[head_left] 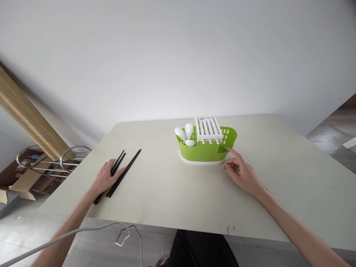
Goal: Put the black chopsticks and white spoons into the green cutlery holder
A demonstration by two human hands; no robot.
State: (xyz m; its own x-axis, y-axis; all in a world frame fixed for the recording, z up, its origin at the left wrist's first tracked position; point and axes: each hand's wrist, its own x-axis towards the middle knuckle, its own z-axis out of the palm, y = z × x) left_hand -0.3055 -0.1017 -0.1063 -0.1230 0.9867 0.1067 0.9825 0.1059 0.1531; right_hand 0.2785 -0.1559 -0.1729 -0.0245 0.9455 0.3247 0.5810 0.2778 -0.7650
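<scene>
Several black chopsticks (124,173) lie slanted on the left of the table, some side by side. My left hand (107,176) rests over some of them, fingers stretched and thumb apart, not gripped around them. A green utensil holder (203,152) with a white base stands farther back, right of centre. Three white spoons (189,130) stick up from its left end, and a white slotted rack (208,128) sits across its top. My right hand (241,172) is at the holder's front right, index finger extended to the cut-out there, other fingers bent, nothing visible in it.
The pale table (172,196) meets a white wall at the back. Left of it are a metal rack (51,163), a long cardboard piece (30,115) and an open box (26,181). A white cable (83,229) hangs across the front left, below the table edge.
</scene>
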